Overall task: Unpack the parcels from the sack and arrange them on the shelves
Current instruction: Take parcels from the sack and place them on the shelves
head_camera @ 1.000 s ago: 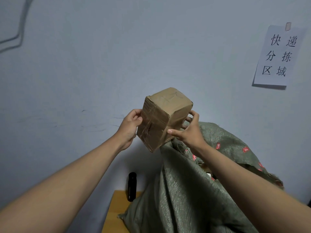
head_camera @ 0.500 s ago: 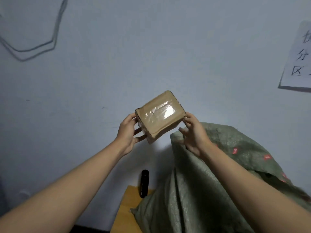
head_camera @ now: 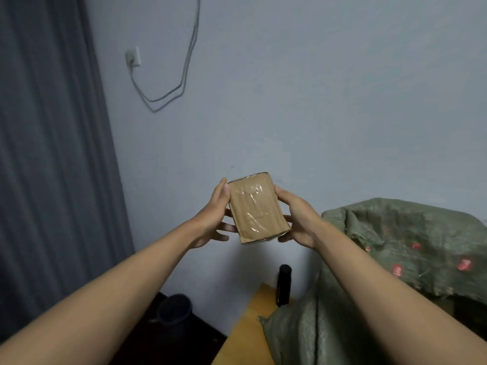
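I've got the box [head_camera: 257, 210] out of the sack [head_camera: 395, 259], gripped between my left hand [head_camera: 214, 217] and right hand [head_camera: 296, 217] — next comes carrying it to a shelf, none in view.

Place: plain indoor room, used as a parcel-handling spot; home or small depot cannot be told.
Wall [head_camera: 316, 88]: bare, painted pale blue-grey, scuffed.
Socket [head_camera: 133, 57]: wall-mounted, with a cable [head_camera: 181, 83] looping loosely down and up the wall.
Curtain [head_camera: 47, 154]: dark grey, pleated, hanging at the left.
Surface [head_camera: 245, 335]: yellow wood, set against the wall.
Sack [head_camera: 382, 259]: green woven, bulky, resting on the surface.
Parcel [head_camera: 257, 210]: taped brown cardboard.
Bucket [head_camera: 172, 310]: dark, on the floor in the corner.
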